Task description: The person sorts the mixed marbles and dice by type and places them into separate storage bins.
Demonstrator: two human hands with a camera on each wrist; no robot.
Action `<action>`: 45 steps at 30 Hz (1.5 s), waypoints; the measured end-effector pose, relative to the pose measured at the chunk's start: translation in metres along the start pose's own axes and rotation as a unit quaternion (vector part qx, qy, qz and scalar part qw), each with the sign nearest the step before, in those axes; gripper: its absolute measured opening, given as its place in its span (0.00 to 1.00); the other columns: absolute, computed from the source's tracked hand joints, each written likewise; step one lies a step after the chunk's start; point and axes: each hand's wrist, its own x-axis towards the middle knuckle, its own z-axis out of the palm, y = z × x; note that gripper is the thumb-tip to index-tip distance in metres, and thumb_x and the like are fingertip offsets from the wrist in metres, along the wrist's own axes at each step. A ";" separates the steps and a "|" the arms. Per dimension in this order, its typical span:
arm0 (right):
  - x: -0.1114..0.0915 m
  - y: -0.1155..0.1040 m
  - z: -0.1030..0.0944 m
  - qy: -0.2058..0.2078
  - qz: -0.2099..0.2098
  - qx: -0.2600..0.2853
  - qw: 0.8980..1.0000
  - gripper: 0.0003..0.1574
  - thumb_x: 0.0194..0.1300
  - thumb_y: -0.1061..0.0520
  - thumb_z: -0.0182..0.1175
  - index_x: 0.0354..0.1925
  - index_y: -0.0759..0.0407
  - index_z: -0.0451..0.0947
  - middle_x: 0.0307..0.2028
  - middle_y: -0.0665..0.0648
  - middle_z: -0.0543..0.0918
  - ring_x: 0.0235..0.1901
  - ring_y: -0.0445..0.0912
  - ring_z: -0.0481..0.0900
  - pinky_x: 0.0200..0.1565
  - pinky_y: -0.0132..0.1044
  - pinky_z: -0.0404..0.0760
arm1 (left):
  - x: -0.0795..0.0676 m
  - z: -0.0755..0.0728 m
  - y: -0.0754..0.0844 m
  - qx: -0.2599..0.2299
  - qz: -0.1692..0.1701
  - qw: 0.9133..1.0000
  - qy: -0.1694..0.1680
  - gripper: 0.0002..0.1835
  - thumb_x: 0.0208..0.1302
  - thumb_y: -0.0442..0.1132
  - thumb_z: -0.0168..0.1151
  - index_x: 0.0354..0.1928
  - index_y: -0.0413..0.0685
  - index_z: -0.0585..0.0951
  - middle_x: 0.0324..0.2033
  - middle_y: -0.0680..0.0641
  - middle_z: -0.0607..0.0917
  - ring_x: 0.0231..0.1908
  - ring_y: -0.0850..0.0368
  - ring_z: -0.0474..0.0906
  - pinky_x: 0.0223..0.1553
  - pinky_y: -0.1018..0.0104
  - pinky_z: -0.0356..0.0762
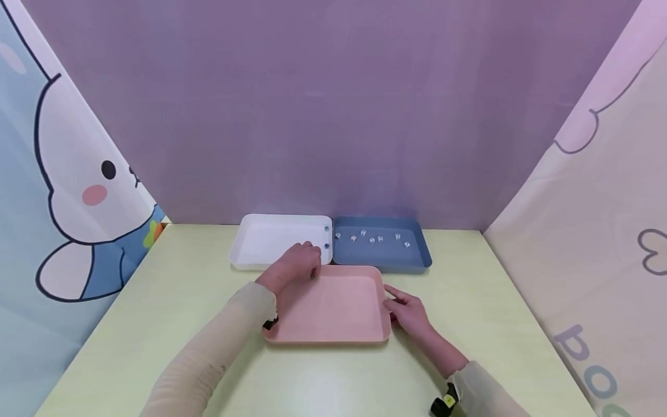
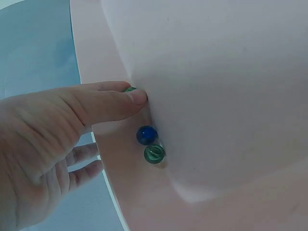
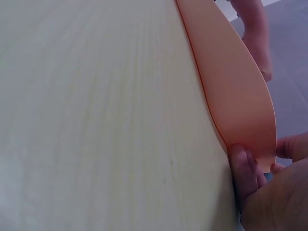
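My left hand (image 1: 298, 263) reaches over the back left of the pink tray (image 1: 339, 307). In the left wrist view its thumb and forefinger pinch a green marble (image 2: 130, 89), mostly hidden, by the tray's wall. A blue marble (image 2: 147, 135) and another green marble (image 2: 154, 154) lie side by side just below those fingers, along the bottom edge of the same wall. At the tray's right side my right hand (image 1: 410, 315) grips the rim. The right wrist view shows fingers (image 3: 243, 168) against the outer wall and others over the edge.
Behind the pink tray stands a white tray (image 1: 273, 240) with two dark bluish marbles (image 1: 326, 246) along its right side. The blue tray (image 1: 383, 260) beside it contains several small whitish pieces (image 1: 372, 240), too small to identify. A purple backdrop (image 1: 333, 116) rises behind the table (image 1: 208, 249).
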 end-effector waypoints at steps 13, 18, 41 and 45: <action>0.000 0.004 0.001 0.008 0.006 -0.008 1.000 0.27 0.55 0.60 0.58 0.55 0.51 0.71 0.35 0.63 0.79 0.22 0.51 0.78 0.24 0.39 0.77 | -0.004 -0.001 -0.014 -0.239 -0.006 0.971 0.026 0.02 0.51 0.45 0.63 0.28 0.63 0.83 0.50 0.46 0.74 0.52 0.53 0.65 0.52 0.60 0.64; 0.000 0.001 0.002 0.004 0.000 -0.006 1.000 0.27 0.56 0.61 0.57 0.56 0.53 0.71 0.35 0.64 0.79 0.23 0.51 0.78 0.24 0.39 0.77 | -0.001 0.004 -0.025 -0.351 -0.040 0.933 0.063 0.04 0.48 0.51 0.65 0.27 0.66 0.82 0.53 0.46 0.71 0.54 0.57 0.63 0.53 0.59 0.62; 0.001 -0.001 -0.002 -0.002 -0.004 -0.017 1.000 0.27 0.56 0.60 0.57 0.56 0.52 0.71 0.34 0.63 0.78 0.23 0.52 0.78 0.24 0.39 0.77 | 0.032 0.038 -0.036 -0.479 -0.181 0.811 0.283 0.10 0.47 0.50 0.66 0.30 0.55 0.84 0.55 0.42 0.69 0.58 0.50 0.59 0.55 0.52 0.58; 0.001 0.001 -0.001 0.001 0.001 -0.019 1.000 0.27 0.55 0.60 0.57 0.56 0.52 0.71 0.34 0.62 0.79 0.23 0.51 0.78 0.24 0.39 0.77 | 0.034 0.040 -0.036 -0.473 -0.179 0.817 0.275 0.12 0.47 0.53 0.66 0.30 0.56 0.84 0.56 0.42 0.68 0.58 0.50 0.59 0.55 0.52 0.58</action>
